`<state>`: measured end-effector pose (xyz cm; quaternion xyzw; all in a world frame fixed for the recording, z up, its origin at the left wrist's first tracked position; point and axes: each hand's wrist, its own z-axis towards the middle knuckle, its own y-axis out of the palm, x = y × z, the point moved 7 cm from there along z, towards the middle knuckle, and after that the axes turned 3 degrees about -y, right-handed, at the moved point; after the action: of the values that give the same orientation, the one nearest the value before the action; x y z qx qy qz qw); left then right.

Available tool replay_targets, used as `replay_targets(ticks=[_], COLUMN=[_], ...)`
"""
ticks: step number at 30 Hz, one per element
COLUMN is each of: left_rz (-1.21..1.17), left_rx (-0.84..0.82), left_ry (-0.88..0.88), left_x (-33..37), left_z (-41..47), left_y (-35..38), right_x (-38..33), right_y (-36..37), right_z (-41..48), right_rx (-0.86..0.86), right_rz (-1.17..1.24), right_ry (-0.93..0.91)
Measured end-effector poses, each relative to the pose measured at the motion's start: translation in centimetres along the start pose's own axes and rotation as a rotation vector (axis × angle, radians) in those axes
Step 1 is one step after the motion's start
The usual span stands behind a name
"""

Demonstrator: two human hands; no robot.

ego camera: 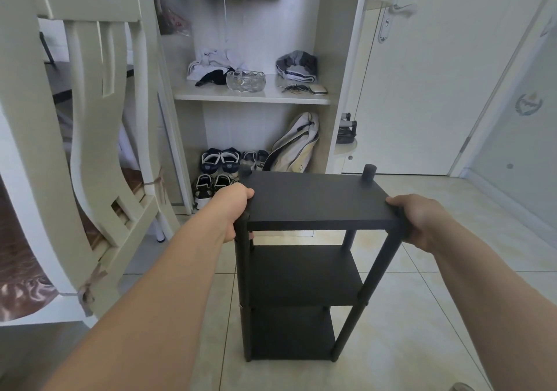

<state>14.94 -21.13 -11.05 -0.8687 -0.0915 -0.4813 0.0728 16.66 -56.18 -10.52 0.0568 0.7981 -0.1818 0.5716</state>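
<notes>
A black three-tier shelf rack [313, 201] stands upright on the tiled floor in the middle of the view, its four round posts reaching down past two lower boards. My left hand [232, 207] grips the top board's near-left corner, thumb on top. My right hand [419, 219] grips the near-right corner around the post, thumb on the board. Whether the rack's feet touch the floor I cannot tell.
An open white wardrobe [253, 97] stands just beyond the rack, with a glass bowl [245, 81], clothes, shoes [221, 161] and a bag [297, 143] inside. A white chair back [90, 137] rises close at the left. A shut door [422, 74] is at the right.
</notes>
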Motion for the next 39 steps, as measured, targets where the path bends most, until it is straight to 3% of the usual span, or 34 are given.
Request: replay_targets(ticks=[5, 11, 19, 39], left_rz=[-0.004, -0.063, -0.113, -0.097], left_rx=[-0.005, -0.087, -0.095, -0.095], left_ry=[0.003, -0.03, -0.047, -0.101], left_x=[-0.2, -1.1, -1.6, -2.3], left_z=[0.2, 0.5, 0.8, 0.0], left_y=[0.0, -0.5, -0.3, -0.3], right_x=[0.3, 1.0, 1.8, 2.3], right_y=[0.0, 0.1, -0.2, -0.5], right_z=[-0.2, -0.9, -0.8, -0.4], right_rx=[0.001, -0.136, -0.155, -0.148], right_rz=[0.0, 0.043, 0.173, 0.164], right_ry=[-0.006, 0.062, 0.11, 0.121])
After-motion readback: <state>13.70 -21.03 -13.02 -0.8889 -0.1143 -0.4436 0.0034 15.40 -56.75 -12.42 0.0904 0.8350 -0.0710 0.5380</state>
